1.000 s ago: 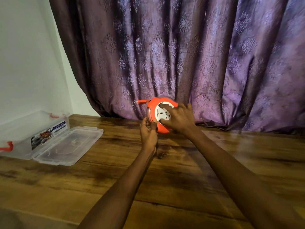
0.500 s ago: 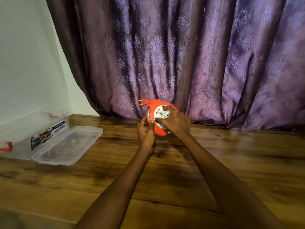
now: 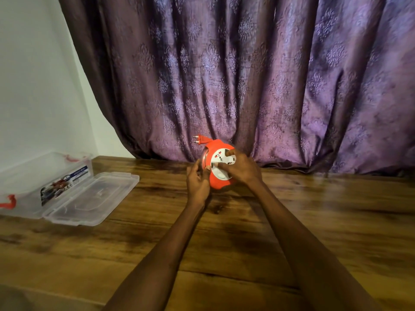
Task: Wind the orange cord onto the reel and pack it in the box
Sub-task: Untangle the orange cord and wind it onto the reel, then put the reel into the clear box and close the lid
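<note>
The orange reel (image 3: 219, 182) with a white socket face is held upright above the wooden table (image 3: 224, 243), near the curtain. My left hand (image 3: 197, 184) grips its left rim. My right hand (image 3: 241, 168) lies over the white face, fingers on it. The orange plug (image 3: 200, 140) with two pins sticks out at the reel's upper left; almost no loose cord shows. The clear plastic box (image 3: 27, 182) stands open at the far left, its lid (image 3: 94, 196) lying flat beside it.
A purple patterned curtain (image 3: 247, 75) hangs just behind the reel. A white wall (image 3: 33, 86) is at the left. The box has red latches (image 3: 9, 202) and a printed label (image 3: 65, 184).
The plug has swung up and in, from pointing left of the reel to sitting close at its upper left. My right hand has turned on the reel's face.
</note>
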